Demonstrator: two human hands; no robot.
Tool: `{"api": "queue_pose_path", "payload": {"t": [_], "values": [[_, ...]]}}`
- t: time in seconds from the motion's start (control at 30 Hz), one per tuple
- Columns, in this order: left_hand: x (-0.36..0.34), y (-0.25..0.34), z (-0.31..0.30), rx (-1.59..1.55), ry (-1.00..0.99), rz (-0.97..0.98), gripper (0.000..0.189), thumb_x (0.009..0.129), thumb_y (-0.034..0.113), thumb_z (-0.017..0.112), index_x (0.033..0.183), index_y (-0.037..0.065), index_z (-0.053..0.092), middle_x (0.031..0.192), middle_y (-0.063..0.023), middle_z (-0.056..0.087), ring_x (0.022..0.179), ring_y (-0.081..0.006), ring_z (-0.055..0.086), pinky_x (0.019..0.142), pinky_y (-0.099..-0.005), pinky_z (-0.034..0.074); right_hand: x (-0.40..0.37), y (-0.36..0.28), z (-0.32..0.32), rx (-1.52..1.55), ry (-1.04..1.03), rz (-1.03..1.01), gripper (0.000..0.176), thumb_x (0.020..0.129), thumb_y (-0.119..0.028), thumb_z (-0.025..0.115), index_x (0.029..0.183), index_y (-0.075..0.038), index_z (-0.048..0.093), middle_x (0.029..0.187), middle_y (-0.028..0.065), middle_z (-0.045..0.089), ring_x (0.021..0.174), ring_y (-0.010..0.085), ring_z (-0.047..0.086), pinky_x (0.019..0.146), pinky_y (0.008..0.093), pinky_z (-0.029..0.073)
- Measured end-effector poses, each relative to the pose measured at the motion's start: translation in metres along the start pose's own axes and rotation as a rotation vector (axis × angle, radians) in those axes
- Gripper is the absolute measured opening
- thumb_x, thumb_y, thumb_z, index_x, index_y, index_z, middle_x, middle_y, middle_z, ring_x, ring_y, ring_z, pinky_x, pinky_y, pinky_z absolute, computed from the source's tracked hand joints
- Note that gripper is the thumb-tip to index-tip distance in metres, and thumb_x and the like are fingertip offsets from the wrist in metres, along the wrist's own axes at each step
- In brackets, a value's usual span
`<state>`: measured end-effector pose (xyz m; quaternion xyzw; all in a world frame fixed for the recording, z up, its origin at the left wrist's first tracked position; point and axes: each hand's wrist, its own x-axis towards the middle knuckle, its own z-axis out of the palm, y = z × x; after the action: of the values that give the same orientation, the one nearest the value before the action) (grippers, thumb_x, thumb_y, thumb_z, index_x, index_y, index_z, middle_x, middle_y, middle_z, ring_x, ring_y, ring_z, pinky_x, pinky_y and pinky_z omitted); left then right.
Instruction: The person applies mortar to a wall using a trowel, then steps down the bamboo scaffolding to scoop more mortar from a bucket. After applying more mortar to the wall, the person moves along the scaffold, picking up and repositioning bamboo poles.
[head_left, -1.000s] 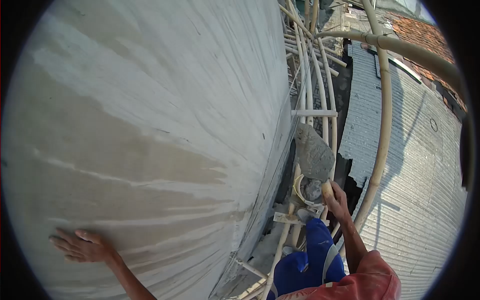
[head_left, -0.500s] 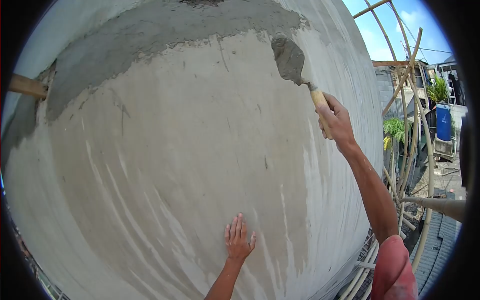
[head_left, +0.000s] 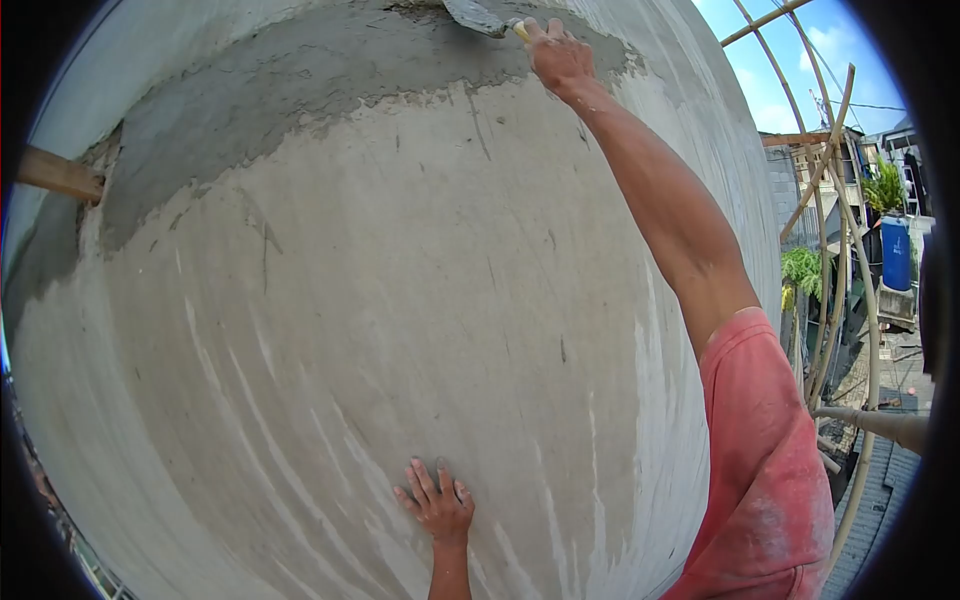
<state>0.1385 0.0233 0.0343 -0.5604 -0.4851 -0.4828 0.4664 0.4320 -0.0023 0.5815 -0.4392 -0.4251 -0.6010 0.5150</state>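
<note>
My right hand [head_left: 560, 52] grips the wooden handle of a trowel [head_left: 474, 17] high on the wall. The trowel's blade lies against or very close to a band of wet grey mortar [head_left: 330, 60], and its upper part is cut off by the frame's top edge. Low on the bare grey wall [head_left: 380, 300], my left hand [head_left: 440, 500] rests flat with its fingers spread, holding nothing. Below the mortar's ragged lower edge, the wall shows pale streaks and dark scratches.
A wooden beam [head_left: 60, 175] juts out of the wall at the left. On the right stand bamboo poles [head_left: 868, 350] lashed as scaffolding, with a thick pole [head_left: 880, 428] running across. Farther off are a blue barrel [head_left: 896, 253], plants and a corrugated roof [head_left: 880, 500].
My right hand has carried the trowel up and left onto the mortar band; mortar earlier covered its blade. My left hand has shifted slightly left and down the wall.
</note>
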Motion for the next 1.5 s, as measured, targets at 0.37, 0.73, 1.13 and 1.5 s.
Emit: {"api": "queue_pose_path", "payload": {"t": [0.37, 0.73, 1.13, 1.5], "values": [[0.000, -0.001, 0.003, 0.005, 0.015, -0.018, 0.035, 0.086, 0.021, 0.036, 0.109, 0.005, 0.057, 0.134, -0.0209, 0.038, 0.127, -0.0354, 0.032, 0.105, -0.0539, 0.017, 0.042, 0.002, 0.033, -0.091, 0.082, -0.070, 0.026, 0.087, -0.012, 0.038, 0.111, -0.013, 0.049, 0.101, 0.0116, 0.056, 0.097, 0.0305, 0.056, 0.075, 0.0415, 0.049], [-0.006, -0.001, 0.004, 0.009, 0.015, -0.047, 0.034, 0.084, 0.022, 0.038, 0.105, 0.010, 0.062, 0.132, -0.0179, 0.042, 0.127, -0.0320, 0.033, 0.105, -0.0539, 0.017, 0.017, 0.051, 0.045, -0.210, -0.017, 0.146, 0.033, 0.088, -0.013, 0.039, 0.119, -0.007, 0.045, 0.107, 0.0127, 0.054, 0.095, 0.0307, 0.056, 0.078, 0.0397, 0.049], [0.000, 0.000, -0.001, -0.003, 0.031, -0.024, 0.036, 0.086, 0.020, 0.034, 0.110, 0.003, 0.057, 0.133, -0.0208, 0.038, 0.126, -0.0354, 0.033, 0.106, -0.0523, 0.017, 0.010, -0.021, 0.021, -0.184, 0.075, -0.125, 0.038, 0.086, -0.010, 0.043, 0.124, -0.008, 0.041, 0.101, 0.0133, 0.055, 0.084, 0.0303, 0.061, 0.064, 0.0378, 0.053], [-0.005, -0.002, 0.006, 0.019, 0.028, -0.037, 0.034, 0.082, 0.020, 0.039, 0.104, 0.008, 0.062, 0.132, -0.0182, 0.041, 0.128, -0.0321, 0.032, 0.105, -0.0537, 0.017, -0.002, 0.047, 0.052, -0.194, 0.058, 0.099, 0.035, 0.087, -0.011, 0.042, 0.121, -0.006, 0.042, 0.100, 0.0156, 0.055, 0.088, 0.0316, 0.060, 0.069, 0.0377, 0.052]]}}
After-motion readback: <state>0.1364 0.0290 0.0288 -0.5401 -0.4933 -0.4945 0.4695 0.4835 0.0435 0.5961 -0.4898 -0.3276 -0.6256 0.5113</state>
